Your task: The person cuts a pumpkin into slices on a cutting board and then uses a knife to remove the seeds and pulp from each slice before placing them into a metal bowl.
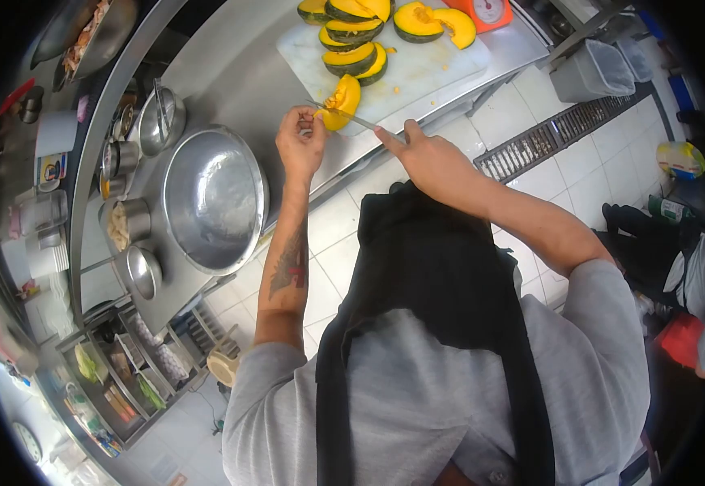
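My left hand [300, 139] pinches the near end of a pumpkin wedge [343, 98], whose orange flesh faces up at the near left corner of the white cutting board [425, 89]. In my right hand [429, 154] is a knife [359, 121], gripped by its handle, with the index finger stretched along it. The blade crosses the wedge's near end, close to my left fingertips. How deep it sits in the flesh cannot be made out. Several green-skinned pumpkin wedges [351, 61] lie farther up the board, with two more pieces [419, 22] to their right.
A large steel bowl [215, 198] stands on the steel counter to the left, beside smaller bowls [143, 271] and pots. An orange scale [482, 12] is at the board's far right. Below the counter's right end are grey bins [591, 73] and a floor drain grate [547, 134].
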`<state>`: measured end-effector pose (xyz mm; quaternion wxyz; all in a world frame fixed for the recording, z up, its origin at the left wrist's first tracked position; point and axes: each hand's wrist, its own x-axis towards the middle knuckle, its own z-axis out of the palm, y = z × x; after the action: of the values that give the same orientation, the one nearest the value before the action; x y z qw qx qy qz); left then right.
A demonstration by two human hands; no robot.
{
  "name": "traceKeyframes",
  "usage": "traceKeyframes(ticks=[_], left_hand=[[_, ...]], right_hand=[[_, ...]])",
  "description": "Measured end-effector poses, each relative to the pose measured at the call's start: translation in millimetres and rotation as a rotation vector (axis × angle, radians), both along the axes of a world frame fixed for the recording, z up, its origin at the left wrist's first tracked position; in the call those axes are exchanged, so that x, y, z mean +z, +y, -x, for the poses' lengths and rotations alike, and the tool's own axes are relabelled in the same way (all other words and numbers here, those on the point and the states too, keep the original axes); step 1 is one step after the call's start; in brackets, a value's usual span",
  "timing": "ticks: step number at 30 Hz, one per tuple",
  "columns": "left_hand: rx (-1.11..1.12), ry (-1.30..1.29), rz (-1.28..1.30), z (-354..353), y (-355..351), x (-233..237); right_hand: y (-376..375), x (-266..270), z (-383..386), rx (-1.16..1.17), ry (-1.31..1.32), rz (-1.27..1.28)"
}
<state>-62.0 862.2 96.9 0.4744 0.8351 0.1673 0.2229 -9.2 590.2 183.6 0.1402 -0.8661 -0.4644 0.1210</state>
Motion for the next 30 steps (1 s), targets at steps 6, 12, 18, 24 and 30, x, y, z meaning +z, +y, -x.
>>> traceKeyframes(ticks=[6, 12, 18, 24, 30], left_hand=[[0.019, 0.072, 0.022, -3, -1, -21], [0.041, 0.163, 0.037, -8, 1, -29], [-0.011, 0.224, -0.094, -16, 1, 0], [-0.012, 0.313, -0.146, -19, 15, 19], [-0.031, 0.267, -0.199, -16, 22, 38]], right_hand=[[-16, 18, -29, -0.184, 0.216, -0.267], [-30, 6, -29, -0.234, 0.220, -0.231], [-32, 0, -31, -0.202, 0.183, -0.252], [-28, -12, -25, -0.214, 0.243, -0.130], [-23, -15, -15, -0.287, 0.447, -0.191]])
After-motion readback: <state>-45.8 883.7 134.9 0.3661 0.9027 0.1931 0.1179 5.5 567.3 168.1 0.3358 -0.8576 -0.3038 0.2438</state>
